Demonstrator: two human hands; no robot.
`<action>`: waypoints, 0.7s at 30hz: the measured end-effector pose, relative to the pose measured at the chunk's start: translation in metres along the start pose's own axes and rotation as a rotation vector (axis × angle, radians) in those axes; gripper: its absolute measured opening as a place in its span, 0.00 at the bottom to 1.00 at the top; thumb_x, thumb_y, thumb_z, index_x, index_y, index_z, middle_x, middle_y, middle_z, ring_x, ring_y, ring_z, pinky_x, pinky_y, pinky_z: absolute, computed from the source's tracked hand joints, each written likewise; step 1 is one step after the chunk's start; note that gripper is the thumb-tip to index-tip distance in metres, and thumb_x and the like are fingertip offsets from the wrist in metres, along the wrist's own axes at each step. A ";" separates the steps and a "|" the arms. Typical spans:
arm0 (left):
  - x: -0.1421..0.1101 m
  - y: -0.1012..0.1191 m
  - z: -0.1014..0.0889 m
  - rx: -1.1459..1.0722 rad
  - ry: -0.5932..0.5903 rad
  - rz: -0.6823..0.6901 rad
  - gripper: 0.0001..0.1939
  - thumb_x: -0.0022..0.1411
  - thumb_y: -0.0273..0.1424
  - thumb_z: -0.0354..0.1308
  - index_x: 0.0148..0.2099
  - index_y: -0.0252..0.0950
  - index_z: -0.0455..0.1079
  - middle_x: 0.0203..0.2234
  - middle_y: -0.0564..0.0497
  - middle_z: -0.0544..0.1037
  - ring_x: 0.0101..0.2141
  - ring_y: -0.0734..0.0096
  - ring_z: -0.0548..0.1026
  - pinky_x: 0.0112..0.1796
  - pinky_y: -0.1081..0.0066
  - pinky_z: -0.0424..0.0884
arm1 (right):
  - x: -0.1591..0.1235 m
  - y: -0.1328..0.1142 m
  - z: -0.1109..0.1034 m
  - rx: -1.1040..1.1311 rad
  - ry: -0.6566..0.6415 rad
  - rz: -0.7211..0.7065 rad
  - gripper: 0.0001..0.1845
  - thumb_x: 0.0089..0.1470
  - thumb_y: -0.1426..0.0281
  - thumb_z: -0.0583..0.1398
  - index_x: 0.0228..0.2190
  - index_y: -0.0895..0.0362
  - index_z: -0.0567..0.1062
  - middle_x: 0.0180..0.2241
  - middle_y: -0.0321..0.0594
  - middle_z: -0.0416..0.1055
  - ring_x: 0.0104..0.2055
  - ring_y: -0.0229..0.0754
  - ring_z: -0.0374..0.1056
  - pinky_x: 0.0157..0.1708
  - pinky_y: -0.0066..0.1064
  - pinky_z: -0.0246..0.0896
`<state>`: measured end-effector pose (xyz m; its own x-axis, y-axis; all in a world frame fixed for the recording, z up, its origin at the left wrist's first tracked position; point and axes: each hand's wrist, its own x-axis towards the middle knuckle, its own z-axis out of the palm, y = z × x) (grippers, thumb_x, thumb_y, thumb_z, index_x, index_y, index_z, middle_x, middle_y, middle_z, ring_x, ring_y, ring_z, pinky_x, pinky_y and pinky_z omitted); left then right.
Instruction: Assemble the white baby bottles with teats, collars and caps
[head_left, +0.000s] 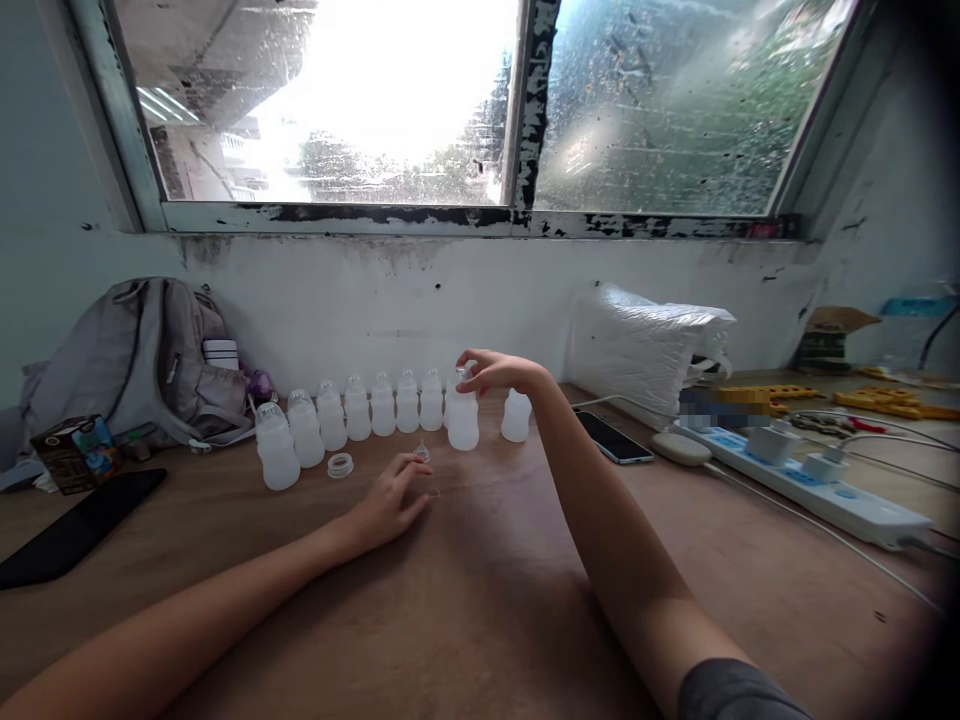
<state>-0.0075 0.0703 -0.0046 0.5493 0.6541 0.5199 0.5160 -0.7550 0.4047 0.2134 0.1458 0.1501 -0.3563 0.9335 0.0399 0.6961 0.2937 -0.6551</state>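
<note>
A curved row of several small translucent white bottles [357, 410] stands on the wooden table [487, 600]. My right hand [495, 371] is closed over the top of one bottle [463, 421] near the row's right end; another bottle [515, 416] stands just right of it. My left hand [391, 497] rests on the table in front of the row, fingers curled at a small clear nipple piece [422, 452]. A loose white ring [340, 465] lies to its left.
A grey backpack [142, 365] leans on the wall at left, with a small carton [75, 452] and a dark phone [75, 528] in front. Right of the bottles lie another phone [615, 437], a plastic-wrapped white bundle [637, 345] and a power strip [810, 482] with cables.
</note>
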 end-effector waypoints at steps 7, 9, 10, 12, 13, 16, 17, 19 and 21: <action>-0.003 0.014 -0.001 0.351 -0.109 0.237 0.13 0.59 0.26 0.44 0.46 0.34 0.62 0.45 0.43 0.66 0.44 0.62 0.65 0.45 0.63 0.63 | 0.015 0.024 -0.006 -0.140 0.143 0.090 0.21 0.41 0.68 0.63 0.40 0.57 0.66 0.35 0.42 0.68 0.31 0.37 0.65 0.21 0.22 0.58; -0.003 0.014 -0.001 0.403 -0.111 0.208 0.11 0.59 0.27 0.44 0.43 0.34 0.64 0.42 0.43 0.68 0.42 0.62 0.66 0.43 0.63 0.64 | 0.020 0.029 -0.004 -0.165 0.172 0.140 0.22 0.40 0.69 0.63 0.40 0.58 0.66 0.30 0.42 0.69 0.28 0.38 0.65 0.20 0.23 0.57; -0.003 0.014 -0.002 0.414 -0.112 0.191 0.11 0.59 0.27 0.44 0.42 0.33 0.64 0.40 0.43 0.69 0.41 0.62 0.67 0.42 0.63 0.64 | 0.023 0.032 -0.003 -0.176 0.193 0.166 0.23 0.40 0.70 0.63 0.41 0.59 0.66 0.29 0.42 0.69 0.26 0.38 0.65 0.19 0.24 0.57; -0.002 0.014 -0.002 0.418 -0.117 0.168 0.11 0.60 0.28 0.44 0.41 0.34 0.65 0.37 0.44 0.70 0.38 0.62 0.68 0.40 0.64 0.65 | 0.028 0.038 0.000 -0.188 0.248 0.208 0.25 0.41 0.71 0.63 0.43 0.61 0.64 0.28 0.44 0.69 0.25 0.37 0.65 0.19 0.25 0.57; -0.002 0.014 -0.002 0.419 -0.119 0.159 0.11 0.60 0.29 0.44 0.40 0.34 0.65 0.36 0.44 0.71 0.38 0.62 0.68 0.39 0.64 0.65 | 0.031 0.042 0.002 -0.188 0.278 0.223 0.26 0.41 0.71 0.62 0.44 0.62 0.64 0.29 0.45 0.69 0.25 0.37 0.65 0.19 0.25 0.58; -0.002 0.014 -0.001 0.409 -0.129 0.129 0.11 0.59 0.29 0.44 0.42 0.34 0.65 0.36 0.43 0.71 0.38 0.61 0.68 0.39 0.63 0.64 | 0.041 0.053 0.007 -0.180 0.361 0.250 0.28 0.41 0.73 0.62 0.46 0.63 0.62 0.36 0.50 0.67 0.25 0.37 0.66 0.20 0.25 0.59; -0.002 0.013 0.000 0.388 -0.131 0.120 0.12 0.59 0.29 0.44 0.43 0.33 0.64 0.36 0.43 0.71 0.38 0.61 0.68 0.40 0.62 0.64 | 0.045 0.057 0.009 -0.175 0.377 0.255 0.28 0.41 0.73 0.62 0.45 0.63 0.62 0.38 0.51 0.66 0.26 0.36 0.66 0.20 0.25 0.60; -0.002 0.011 0.001 0.315 -0.131 0.097 0.12 0.59 0.29 0.45 0.45 0.34 0.63 0.38 0.44 0.71 0.39 0.62 0.68 0.41 0.63 0.64 | 0.050 0.063 0.012 -0.167 0.394 0.261 0.27 0.41 0.72 0.62 0.45 0.62 0.63 0.42 0.52 0.64 0.27 0.36 0.66 0.20 0.24 0.60; -0.002 0.008 0.003 0.241 -0.125 0.067 0.12 0.59 0.29 0.46 0.46 0.34 0.62 0.38 0.44 0.71 0.40 0.63 0.68 0.42 0.64 0.65 | 0.053 0.067 0.015 -0.163 0.398 0.262 0.27 0.41 0.72 0.61 0.45 0.61 0.63 0.42 0.51 0.64 0.28 0.37 0.67 0.21 0.24 0.61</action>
<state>-0.0027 0.0630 -0.0051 0.6562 0.6153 0.4368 0.6092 -0.7736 0.1746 0.2319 0.2119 0.0973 0.0869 0.9770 0.1950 0.8298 0.0373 -0.5568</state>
